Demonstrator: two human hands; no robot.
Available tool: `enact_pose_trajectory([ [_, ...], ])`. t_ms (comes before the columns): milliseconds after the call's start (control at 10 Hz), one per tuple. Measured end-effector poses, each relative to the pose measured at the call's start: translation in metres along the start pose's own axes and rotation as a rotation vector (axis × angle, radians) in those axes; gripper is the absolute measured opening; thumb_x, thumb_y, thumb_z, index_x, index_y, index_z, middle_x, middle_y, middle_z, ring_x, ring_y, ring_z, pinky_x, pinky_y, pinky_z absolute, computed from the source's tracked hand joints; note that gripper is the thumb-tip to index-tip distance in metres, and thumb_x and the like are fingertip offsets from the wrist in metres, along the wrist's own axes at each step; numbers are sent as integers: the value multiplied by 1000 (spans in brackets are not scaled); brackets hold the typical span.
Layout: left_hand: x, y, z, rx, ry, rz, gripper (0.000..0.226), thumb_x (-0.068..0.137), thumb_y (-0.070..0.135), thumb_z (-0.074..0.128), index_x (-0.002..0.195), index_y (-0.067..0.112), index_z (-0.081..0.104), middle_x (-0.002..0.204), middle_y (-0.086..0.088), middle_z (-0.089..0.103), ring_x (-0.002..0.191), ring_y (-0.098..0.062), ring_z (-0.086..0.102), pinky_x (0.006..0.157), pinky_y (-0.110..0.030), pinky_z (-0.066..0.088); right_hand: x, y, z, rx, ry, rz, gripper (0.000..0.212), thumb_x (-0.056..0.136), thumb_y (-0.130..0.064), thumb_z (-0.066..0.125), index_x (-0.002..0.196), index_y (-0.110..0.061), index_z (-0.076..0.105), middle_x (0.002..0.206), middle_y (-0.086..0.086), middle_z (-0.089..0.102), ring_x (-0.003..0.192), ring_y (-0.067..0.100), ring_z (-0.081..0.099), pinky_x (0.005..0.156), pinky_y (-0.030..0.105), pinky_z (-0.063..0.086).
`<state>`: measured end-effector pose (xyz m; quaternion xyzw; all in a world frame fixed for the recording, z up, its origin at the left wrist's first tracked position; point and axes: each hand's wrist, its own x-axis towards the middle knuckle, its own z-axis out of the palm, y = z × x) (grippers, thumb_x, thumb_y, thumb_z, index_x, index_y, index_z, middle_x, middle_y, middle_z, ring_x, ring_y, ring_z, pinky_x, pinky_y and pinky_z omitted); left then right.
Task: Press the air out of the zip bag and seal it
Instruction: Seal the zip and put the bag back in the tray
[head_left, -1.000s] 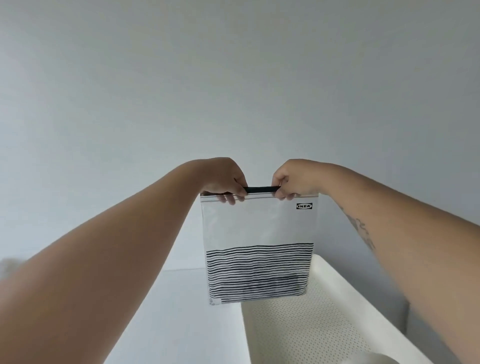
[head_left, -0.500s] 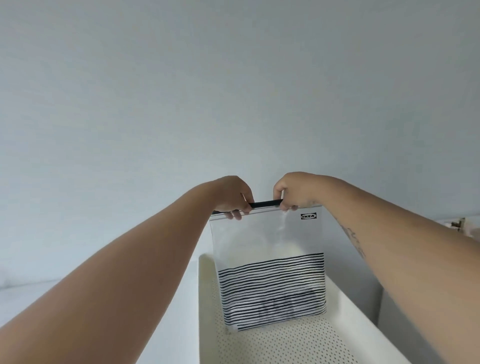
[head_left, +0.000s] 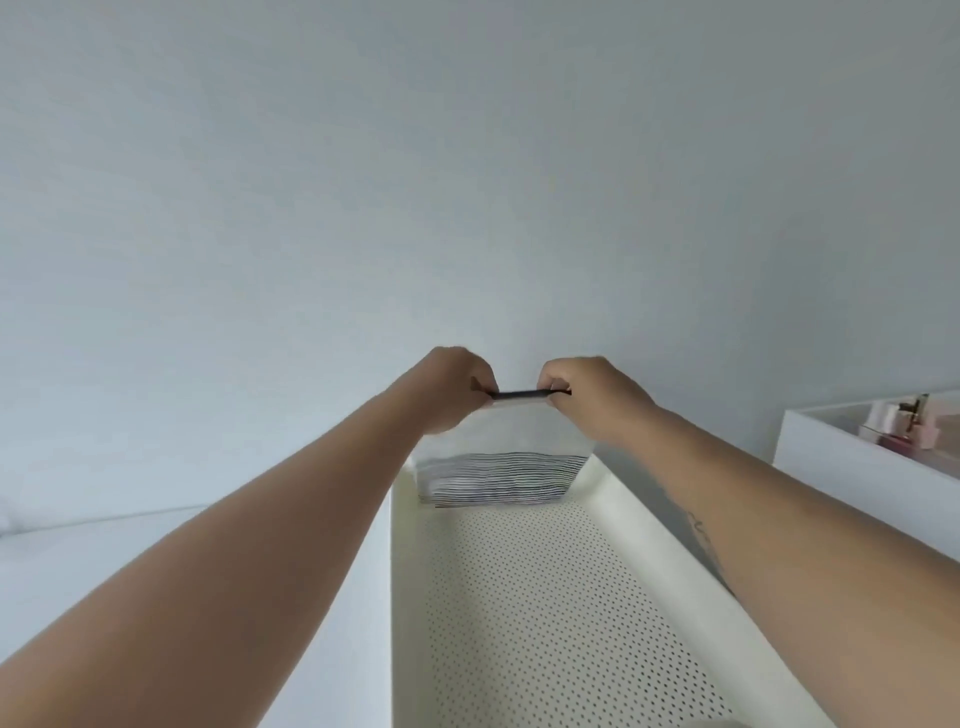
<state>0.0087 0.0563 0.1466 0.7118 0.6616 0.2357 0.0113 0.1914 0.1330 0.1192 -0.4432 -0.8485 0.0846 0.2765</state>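
Both hands are pinching the top edge of the clear plastic zip bag with the black-striped lower half (head_left: 498, 480): left hand (head_left: 454, 387) is closed on the left part of the rim, right hand (head_left: 592, 392) is closed on the right part, fingers curled tight, no open span on either. The dark zip strip (head_left: 521, 394) is showing only as a short stretch between the two fists, running left-right, roughly level. The bag is hanging straight down from that strip, so its body is lying below and slightly beyond both hands, with its bottom edge sitting at or just above the far end of the cream perforated metal tray (head_left: 519, 597) (contact there is not resolvable, the bag's upper part is washed out against the pale wall). Key relation for the next move: the zip's long axis is spanning hand to hand, and both hands are about equally near it, so either could be sliding along it; the unsealed length, if any, is hidden under the fingers. My read: the sealing step is under way or nearly done, and the pressing of air cannot be judged, since the bag looks flat but blurred. Risk: pinching while the bag is dangling could be trapping air low down. At right, a white box with pink items (head_left: 883, 441) is sitting well apart.
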Motion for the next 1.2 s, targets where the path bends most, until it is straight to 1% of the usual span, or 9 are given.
enact_pose_trajectory([
  [200, -55, -8, 56, -7, -116, -54, 17, 89, 19, 60, 100, 26, 72, 103, 3, 71, 94, -17, 62, 88, -38, 51, -57, 22, 32, 86, -201, -2, 12, 89, -16, 60, 90, -26, 66, 96, -3, 69, 87, 20, 64, 81, 37, 53],
  [300, -83, -9, 82, 107, -137, -48, 16, 89, 28, 59, 96, 35, 71, 95, 15, 70, 96, -10, 60, 93, -36, 44, -83, 33, 46, 81, -317, 1, 15, 88, -18, 63, 97, -28, 70, 97, -5, 69, 88, 14, 64, 77, 30, 53],
  [400, -108, -5, 107, 15, -208, -67, 17, 90, 22, 61, 102, 23, 72, 99, 3, 71, 94, -16, 61, 87, -29, 47, -106, 43, 55, 62, -410, 10, 19, 86, -19, 65, 100, -29, 73, 93, -10, 67, 84, 9, 61, 66, 19, 44],
  [500, -127, -1, 130, -39, -286, -86, 16, 88, 17, 63, 102, 17, 71, 105, -3, 71, 93, -19, 63, 85, -32, 51, -127, 54, 64, 72, -481, 44, 20, 85, -18, 67, 102, -27, 74, 101, -9, 72, 92, 8, 64, 81, 22, 49],
  [600, -138, 1, 146, -1, -396, -111, 23, 88, 24, 62, 109, 18, 69, 114, -1, 68, 101, -18, 61, 89, -31, 49, -145, 65, 73, 57, -539, 68, 21, 84, -18, 67, 102, -26, 75, 102, -10, 73, 92, 4, 65, 80, 17, 48],
  [700, -140, 4, 156, -9, -400, -180, 33, 89, 43, 58, 110, 19, 67, 118, -2, 64, 107, -20, 57, 92, -33, 46, -151, 74, 80, 79, -573, 74, 15, 81, -27, 68, 94, -28, 77, 94, -14, 74, 85, 1, 66, 73, 14, 47],
  [800, -135, 5, 165, 21, -364, -215, 45, 93, 47, 50, 130, 21, 53, 134, -4, 52, 123, -24, 44, 100, -38, 39, -148, 78, 85, 87, -505, 96, 26, 84, -37, 65, 109, -31, 71, 110, -15, 67, 103, 5, 60, 85, 19, 44],
  [900, -131, 5, 177, 115, -444, -219, 49, 92, 45, 49, 136, 23, 46, 143, -3, 45, 128, -27, 36, 105, -43, 36, -144, 83, 97, -13, -511, 51, 44, 88, -38, 60, 132, -31, 56, 140, -10, 52, 128, 12, 47, 107, 30, 36],
  [1200, -114, 2, 186, 151, -402, -219, 52, 93, 46, 46, 138, 21, 42, 144, -3, 42, 130, -27, 34, 103, -44, 37, -129, 89, 106, -41, -555, 11, 47, 93, -36, 53, 139, -26, 49, 151, -2, 41, 140, 17, 35, 115, 27, 23],
])
